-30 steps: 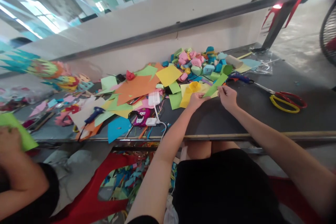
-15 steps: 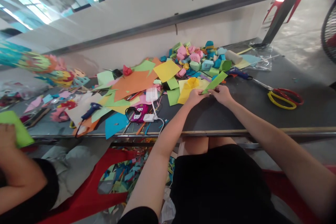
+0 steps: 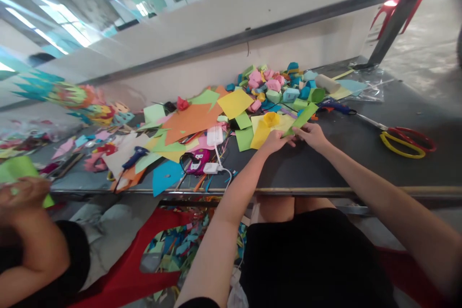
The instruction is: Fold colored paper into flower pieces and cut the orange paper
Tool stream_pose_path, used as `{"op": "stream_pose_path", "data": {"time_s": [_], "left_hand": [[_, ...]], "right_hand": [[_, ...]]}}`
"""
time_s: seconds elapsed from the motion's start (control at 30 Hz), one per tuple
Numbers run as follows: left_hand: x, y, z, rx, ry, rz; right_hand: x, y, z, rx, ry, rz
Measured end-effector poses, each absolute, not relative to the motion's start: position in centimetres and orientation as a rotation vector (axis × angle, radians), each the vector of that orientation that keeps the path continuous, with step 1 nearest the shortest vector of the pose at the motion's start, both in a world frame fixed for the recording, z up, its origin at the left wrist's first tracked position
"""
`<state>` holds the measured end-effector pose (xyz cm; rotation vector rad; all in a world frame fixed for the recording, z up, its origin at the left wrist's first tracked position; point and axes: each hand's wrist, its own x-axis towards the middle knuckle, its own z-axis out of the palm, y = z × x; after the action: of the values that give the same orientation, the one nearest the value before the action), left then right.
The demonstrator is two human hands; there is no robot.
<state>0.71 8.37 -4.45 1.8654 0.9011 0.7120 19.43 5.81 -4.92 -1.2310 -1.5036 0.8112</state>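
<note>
A strip of green paper slants up and right between my hands, over the dark table. My left hand pinches its lower end. My right hand has its fingers closed on the strip's near edge, close beside the left. Just behind my left hand lie yellow paper pieces with a curled yellow paper on top. Farther right rests a pair of scissors with one red and one yellow handle. A blue glue gun lies behind my right hand.
Folded paper pieces are heaped at the back. Orange sheets, a purple power strip with white cables and another blue glue gun lie leftward. At far left a co-worker's hand holds green paper. The table's front edge runs before me.
The whole view has shifted, so things appear slightly farther right and lower. Both my hands stay on the green strip. The co-worker's hand at the left has moved with its green paper.
</note>
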Motion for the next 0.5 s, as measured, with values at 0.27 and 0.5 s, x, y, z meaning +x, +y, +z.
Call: {"op": "stream_pose_path", "data": {"time_s": [0.27, 0.5], "left_hand": [[0.7, 7.4, -3.7, 1.859, 1.013, 0.628], [0.8, 7.3, -3.5, 1.885, 1.023, 0.62]], "right_hand": [[19.3, 5.7, -4.9, -1.222, -1.561, 0.774], [19.1, 5.1, -4.4, -1.172, -1.56, 0.765]]}}
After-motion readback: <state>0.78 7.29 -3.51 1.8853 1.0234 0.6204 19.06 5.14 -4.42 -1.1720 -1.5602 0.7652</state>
